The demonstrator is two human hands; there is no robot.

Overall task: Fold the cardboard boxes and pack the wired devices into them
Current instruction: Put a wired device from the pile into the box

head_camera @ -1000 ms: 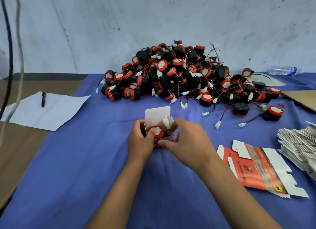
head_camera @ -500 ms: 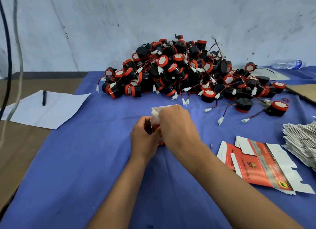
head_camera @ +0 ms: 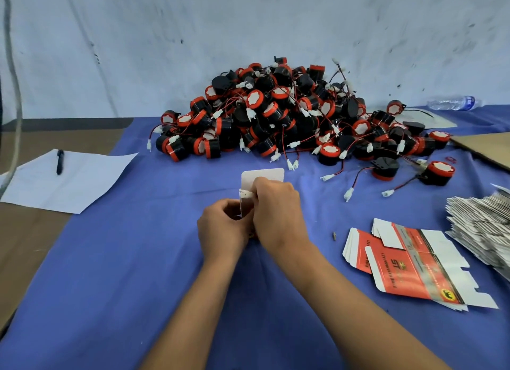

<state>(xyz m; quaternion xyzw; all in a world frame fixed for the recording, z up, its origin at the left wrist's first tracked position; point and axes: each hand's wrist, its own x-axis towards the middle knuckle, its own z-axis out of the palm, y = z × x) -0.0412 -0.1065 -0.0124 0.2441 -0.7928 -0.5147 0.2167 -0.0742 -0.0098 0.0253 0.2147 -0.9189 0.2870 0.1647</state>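
A small cardboard box (head_camera: pixel 262 176) stands on the blue cloth at the centre, its white lid flap upright. My left hand (head_camera: pixel 220 229) grips the box's left side. My right hand (head_camera: pixel 277 212) lies over the box's top, fingers curled on it, a white wire connector (head_camera: pixel 246 194) sticking out at the fingertips. The device inside is hidden by my hands. Behind lies a big heap of black-and-red wired devices (head_camera: pixel 281 115). Flat red-and-white box blanks (head_camera: pixel 408 262) lie at the right.
A stack of folded paper leaflets (head_camera: pixel 485 220) sits at the far right. White paper (head_camera: pixel 82 182) with a black pen (head_camera: pixel 59 161) lies at the left. A plastic bottle (head_camera: pixel 455 102) and brown cardboard (head_camera: pixel 488 149) are at the back right. A small screw (head_camera: pixel 334 235) lies on the cloth.
My right hand moved from the box's right side up over its top, hiding the device that was visible inside. The lid flap still stands upright.
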